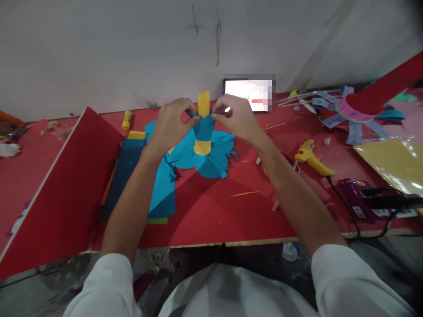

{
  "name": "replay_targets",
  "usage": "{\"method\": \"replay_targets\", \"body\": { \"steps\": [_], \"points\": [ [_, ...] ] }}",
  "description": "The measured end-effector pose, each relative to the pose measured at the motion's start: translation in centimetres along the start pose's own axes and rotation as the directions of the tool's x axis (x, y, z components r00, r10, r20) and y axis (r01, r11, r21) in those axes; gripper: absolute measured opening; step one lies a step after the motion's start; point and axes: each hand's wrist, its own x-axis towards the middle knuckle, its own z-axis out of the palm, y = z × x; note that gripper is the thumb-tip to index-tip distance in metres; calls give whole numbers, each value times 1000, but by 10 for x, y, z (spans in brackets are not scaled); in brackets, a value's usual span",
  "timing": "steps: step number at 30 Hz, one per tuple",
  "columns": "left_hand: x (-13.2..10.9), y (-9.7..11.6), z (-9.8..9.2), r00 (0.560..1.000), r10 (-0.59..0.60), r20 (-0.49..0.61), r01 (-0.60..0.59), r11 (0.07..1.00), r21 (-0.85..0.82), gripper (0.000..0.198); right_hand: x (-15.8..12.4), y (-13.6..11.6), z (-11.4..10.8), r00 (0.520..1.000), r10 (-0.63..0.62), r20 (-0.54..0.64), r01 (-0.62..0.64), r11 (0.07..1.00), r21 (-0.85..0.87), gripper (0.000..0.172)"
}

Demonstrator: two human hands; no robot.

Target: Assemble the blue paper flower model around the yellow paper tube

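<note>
A blue paper flower shape point(211, 154) lies on the red table point(211, 211) with an upright yellow paper tube point(204, 103) rising from its middle. A blue paper strip point(202, 125) wraps the tube. My left hand point(172, 125) pinches the strip's left side, fingers closed. My right hand point(236, 116) pinches its right side, fingers closed. Both hands meet at the tube, near the table's far edge.
Blue and yellow paper sheets point(145, 176) lie left of the flower, beside a tilted red board point(56, 185). A yellow glue gun point(310, 156) and a purple power strip point(366, 198) sit right. A tablet point(247, 94) leans on the wall. A glue stick point(126, 119) lies far left.
</note>
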Motion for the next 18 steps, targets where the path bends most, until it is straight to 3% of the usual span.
{"method": "replay_targets", "body": {
  "steps": [18],
  "points": [
    [1,1,1,999,9,-31,-8,999,33,29,1,4,2,1000,6,4,-6,1000,-2,11]
  ]
}}
